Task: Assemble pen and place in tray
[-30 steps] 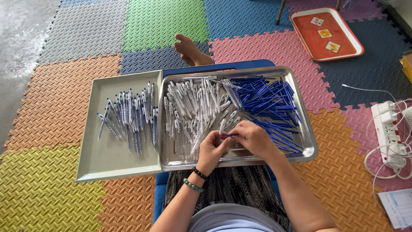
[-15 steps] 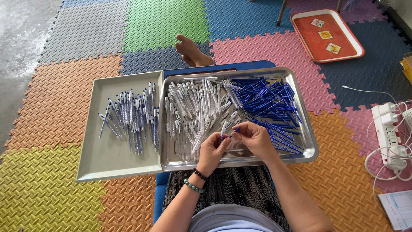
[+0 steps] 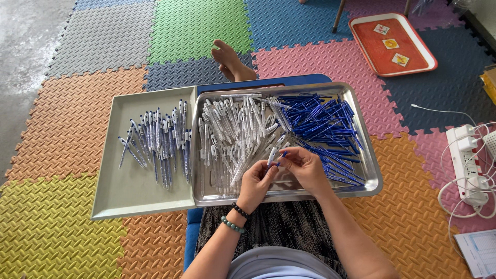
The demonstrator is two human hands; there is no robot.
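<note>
My left hand (image 3: 257, 182) pinches a white pen barrel (image 3: 272, 156) upright over the near edge of a steel tray (image 3: 372, 173). My right hand (image 3: 305, 166) meets it, gripping a blue pen part (image 3: 283, 154) at the barrel's end. Inside the steel tray lie a heap of white pen barrels (image 3: 232, 129) on the left and a heap of blue pen parts (image 3: 325, 126) on the right. To its left a grey tray (image 3: 129, 199) holds several assembled white and blue pens (image 3: 160, 142).
Both trays rest on my lap over coloured foam floor mats. My bare foot (image 3: 230, 62) lies beyond the trays. A red tray (image 3: 364, 36) with small cards sits far right. A white power strip (image 3: 467, 160) with cables lies at right.
My hands have lifted slightly and drawn together; the white barrel now stands more upright, with the blue part brought to its end.
</note>
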